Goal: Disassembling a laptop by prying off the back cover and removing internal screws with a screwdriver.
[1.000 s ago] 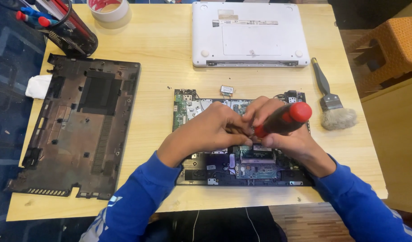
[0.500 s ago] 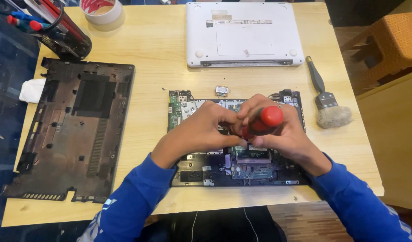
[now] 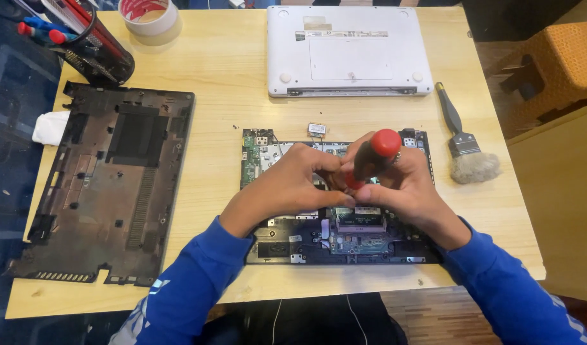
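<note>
An opened laptop base with bare circuit boards lies at the table's front middle. My right hand grips a screwdriver with a red and black handle, held upright over the boards. My left hand rests on the base with its fingertips pinched at the screwdriver's lower end. The tip itself is hidden by my fingers. A small chip card lies on the wood just behind the base.
A dark bottom cover lies at the left. A white closed laptop sits at the back. A brush lies at the right, a tape roll and a mesh tool cup at the back left.
Both hands stay together over the base. The screwdriver handle has tilted and shifted slightly. The view itself has drifted a little.
</note>
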